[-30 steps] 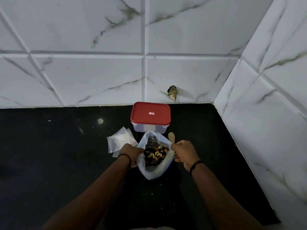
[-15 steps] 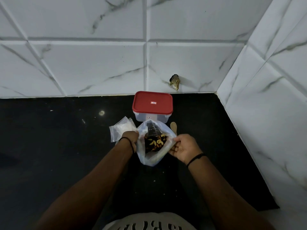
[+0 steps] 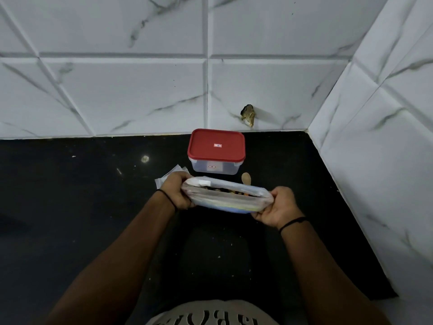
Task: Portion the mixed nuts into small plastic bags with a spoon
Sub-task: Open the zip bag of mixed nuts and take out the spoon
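I hold a clear plastic bag of mixed nuts (image 3: 226,198) above the black counter, stretched sideways between both hands. My left hand (image 3: 175,192) grips its left end and my right hand (image 3: 278,208) grips its right end. The bag's mouth is pulled nearly flat, with only a thin strip of nuts showing. A small wooden spoon (image 3: 246,178) lies on the counter just behind the bag, its handle hidden. Several empty small plastic bags (image 3: 171,174) lie behind my left hand, mostly covered by it.
A clear container with a red lid (image 3: 216,146) stands by the back wall. The black counter (image 3: 70,207) runs left and toward me; white tiled walls close it at the back and right. A brown-and-black mark (image 3: 248,114) sits on the back wall.
The bag's mouth, held wide with the nuts in view, has been pulled sideways into a flat strip. My hands have moved apart and the bag has lifted slightly toward me.
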A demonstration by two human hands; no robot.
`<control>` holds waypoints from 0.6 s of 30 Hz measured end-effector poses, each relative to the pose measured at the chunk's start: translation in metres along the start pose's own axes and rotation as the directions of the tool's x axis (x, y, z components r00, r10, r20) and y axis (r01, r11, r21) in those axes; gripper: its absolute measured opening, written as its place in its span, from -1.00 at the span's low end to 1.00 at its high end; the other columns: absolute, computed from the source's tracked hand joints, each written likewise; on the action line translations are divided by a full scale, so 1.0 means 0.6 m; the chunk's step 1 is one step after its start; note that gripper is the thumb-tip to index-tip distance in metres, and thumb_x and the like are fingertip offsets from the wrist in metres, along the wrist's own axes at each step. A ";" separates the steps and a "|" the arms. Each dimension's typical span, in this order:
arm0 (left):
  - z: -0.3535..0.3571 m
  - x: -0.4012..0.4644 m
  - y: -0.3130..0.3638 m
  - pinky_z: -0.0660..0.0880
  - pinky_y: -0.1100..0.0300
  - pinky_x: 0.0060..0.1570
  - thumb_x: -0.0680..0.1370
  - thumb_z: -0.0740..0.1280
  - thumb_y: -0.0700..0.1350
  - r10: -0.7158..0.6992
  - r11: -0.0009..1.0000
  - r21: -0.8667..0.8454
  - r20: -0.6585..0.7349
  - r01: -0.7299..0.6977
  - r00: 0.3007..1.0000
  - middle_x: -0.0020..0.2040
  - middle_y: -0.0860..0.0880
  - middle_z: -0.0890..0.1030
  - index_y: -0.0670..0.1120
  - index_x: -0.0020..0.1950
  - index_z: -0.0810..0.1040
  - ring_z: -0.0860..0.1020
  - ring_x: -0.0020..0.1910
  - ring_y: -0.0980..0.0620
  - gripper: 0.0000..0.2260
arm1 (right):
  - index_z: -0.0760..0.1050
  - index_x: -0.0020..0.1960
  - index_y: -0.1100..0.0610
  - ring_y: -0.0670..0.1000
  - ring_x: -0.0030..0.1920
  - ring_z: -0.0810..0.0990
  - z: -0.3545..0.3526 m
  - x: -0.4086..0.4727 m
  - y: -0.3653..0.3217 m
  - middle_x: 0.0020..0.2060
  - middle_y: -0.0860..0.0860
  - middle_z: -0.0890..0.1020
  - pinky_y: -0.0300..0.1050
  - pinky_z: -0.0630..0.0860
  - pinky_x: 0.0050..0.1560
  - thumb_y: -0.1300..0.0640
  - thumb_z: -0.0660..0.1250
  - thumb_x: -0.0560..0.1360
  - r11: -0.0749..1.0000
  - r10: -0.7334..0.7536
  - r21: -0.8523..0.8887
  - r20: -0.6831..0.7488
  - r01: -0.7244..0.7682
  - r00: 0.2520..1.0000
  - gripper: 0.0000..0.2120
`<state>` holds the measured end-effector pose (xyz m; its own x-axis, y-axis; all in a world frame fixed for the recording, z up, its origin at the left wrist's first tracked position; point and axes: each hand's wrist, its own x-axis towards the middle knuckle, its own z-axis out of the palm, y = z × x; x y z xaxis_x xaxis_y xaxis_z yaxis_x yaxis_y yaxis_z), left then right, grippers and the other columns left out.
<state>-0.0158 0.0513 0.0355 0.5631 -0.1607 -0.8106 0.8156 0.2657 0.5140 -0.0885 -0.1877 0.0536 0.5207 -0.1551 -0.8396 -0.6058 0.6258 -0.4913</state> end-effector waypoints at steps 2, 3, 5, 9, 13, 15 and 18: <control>0.001 0.006 0.002 0.52 0.06 -0.14 0.48 0.17 -0.12 -0.009 1.000 -0.015 0.026 0.009 1.000 -0.31 -0.18 0.59 -0.21 -0.15 0.50 0.56 -0.26 -0.12 -0.81 | 0.50 -0.02 0.26 0.21 -0.06 0.60 -0.003 0.006 0.003 -0.09 0.22 0.62 0.06 0.49 0.16 0.11 0.12 0.47 0.997 0.009 -0.072 -0.019 -0.010 1.000 -0.72; 0.001 0.013 0.001 0.54 0.09 -0.19 0.47 0.20 -0.11 -0.004 1.000 -0.016 0.027 0.005 1.000 -0.31 -0.16 0.58 -0.19 -0.17 0.50 0.56 -0.29 -0.11 -0.83 | 0.50 -0.07 0.24 0.19 -0.11 0.60 -0.004 0.009 0.006 -0.15 0.21 0.61 0.03 0.50 0.03 0.10 0.15 0.47 0.993 0.008 -0.119 -0.016 -0.010 1.000 -0.76; 0.007 0.023 -0.002 0.56 0.11 -0.27 0.48 0.27 -0.08 0.018 1.000 -0.026 0.035 -0.017 0.999 -0.32 -0.15 0.57 -0.15 -0.21 0.51 0.56 -0.33 -0.11 -0.85 | 0.50 -0.12 0.22 0.13 -0.21 0.58 -0.007 0.019 0.009 -0.23 0.18 0.59 -0.03 0.51 -0.16 0.09 0.21 0.49 0.971 0.017 -0.239 -0.032 -0.024 0.999 -0.80; 0.026 0.038 -0.012 0.50 0.10 -0.28 0.48 0.34 -0.07 0.101 0.991 0.087 0.018 -0.103 0.995 -0.32 -0.16 0.57 -0.17 -0.16 0.53 0.53 -0.38 -0.09 -0.84 | 0.51 -0.08 0.18 0.06 -0.24 0.53 -0.028 0.031 0.018 -0.22 0.13 0.56 -0.02 0.53 -0.12 -0.01 0.28 0.58 0.865 0.031 -0.498 -0.077 -0.065 0.997 -0.75; 0.033 0.047 -0.013 0.51 0.09 -0.26 0.51 0.36 -0.08 0.204 0.946 0.257 0.006 -0.199 0.979 -0.27 -0.13 0.59 -0.15 -0.12 0.56 0.55 -0.35 -0.09 -0.87 | 0.56 -0.02 0.18 0.03 -0.16 0.56 -0.046 0.049 0.028 -0.16 0.09 0.59 -0.01 0.55 0.02 -0.01 0.34 0.54 0.366 -0.117 -0.931 -0.058 -0.011 0.991 -0.76; 0.036 0.047 -0.008 0.46 0.09 -0.32 0.53 0.35 -0.09 0.254 0.914 0.323 0.019 -0.246 0.967 -0.27 -0.11 0.58 -0.14 -0.11 0.55 0.52 -0.38 -0.07 -0.88 | 0.59 -0.02 0.20 0.03 -0.15 0.59 -0.039 0.056 0.032 -0.19 0.07 0.59 -0.01 0.56 -0.01 0.04 0.31 0.53 0.059 -0.267 -0.988 0.121 0.142 0.956 -0.77; 0.050 0.048 0.000 0.44 0.19 -0.45 0.56 0.34 -0.11 0.284 0.899 0.326 0.079 -0.294 0.956 -0.31 -0.08 0.56 -0.12 -0.15 0.52 0.51 -0.45 0.00 -0.88 | 0.56 -0.02 0.15 -0.03 -0.17 0.57 -0.009 0.042 0.043 -0.19 -0.01 0.59 -0.10 0.53 -0.14 -0.03 0.21 0.60 0.079 -0.418 -0.889 0.381 0.451 0.824 -0.73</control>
<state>0.0046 0.0184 0.0204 0.7802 -0.1533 -0.6065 0.6106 -0.0237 0.7915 -0.0942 -0.1798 0.0187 0.9120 -0.0982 -0.3982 -0.3476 -0.7004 -0.6234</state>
